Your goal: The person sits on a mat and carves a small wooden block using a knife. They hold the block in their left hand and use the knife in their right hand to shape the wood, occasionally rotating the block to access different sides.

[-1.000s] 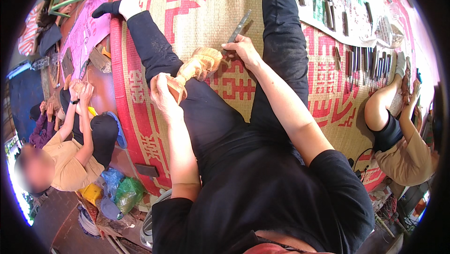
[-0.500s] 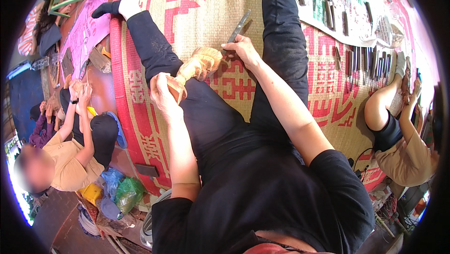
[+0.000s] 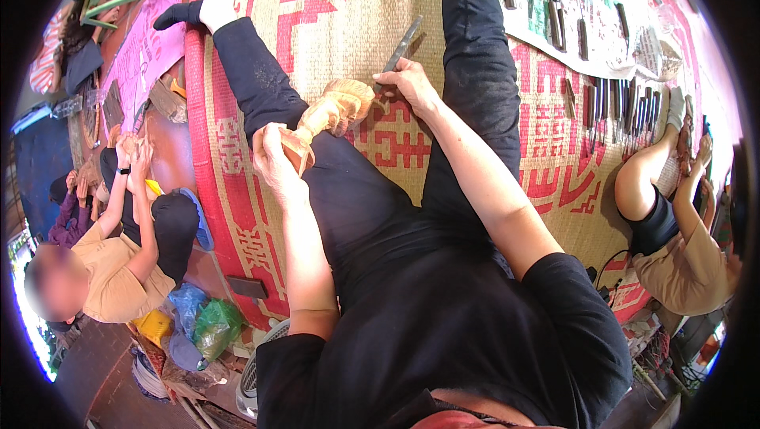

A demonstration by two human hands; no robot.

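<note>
I sit on a red and tan woven mat (image 3: 332,25) with my legs in black trousers stretched out. My left hand (image 3: 273,161) grips the base of a pale carved wooden figure (image 3: 332,108) that rests on my left thigh. My right hand (image 3: 408,85) holds a dark metal chisel (image 3: 400,49), its lower end set against the top of the figure. Both forearms come up from the lower edge.
Several carving tools (image 3: 617,100) lie in rows on paper at the mat's far right. A person in a tan shirt (image 3: 111,271) sits at the left working on a small piece. Another seated person (image 3: 673,223) is at the right. Plastic bags (image 3: 198,326) lie at the lower left.
None of note: my hands, the figure and the chisel stay where they were, with only tiny shifts of the right hand.
</note>
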